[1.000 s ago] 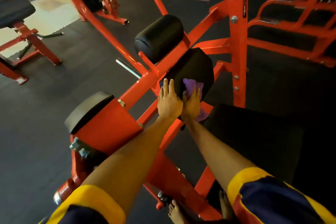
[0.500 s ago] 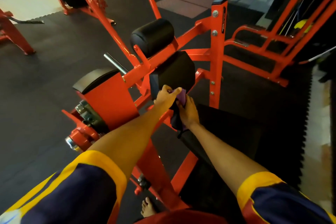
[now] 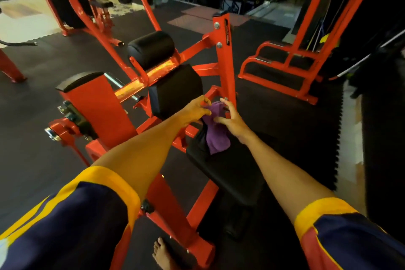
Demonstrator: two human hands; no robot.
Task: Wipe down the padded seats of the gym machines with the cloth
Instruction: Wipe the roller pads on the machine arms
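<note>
Head: cloth (image 3: 215,136) perhaps half behind left hand (image 3: 195,112)

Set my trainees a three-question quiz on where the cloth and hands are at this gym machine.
1. True or false: the purple cloth lies spread out flat.
2. How many hands hold it? A none, B one, C two.
3. Name the pad below its hanging end.
Key: 1 false, it hangs bunched. 2 C: left hand and right hand. 3 the flat seat pad.
</note>
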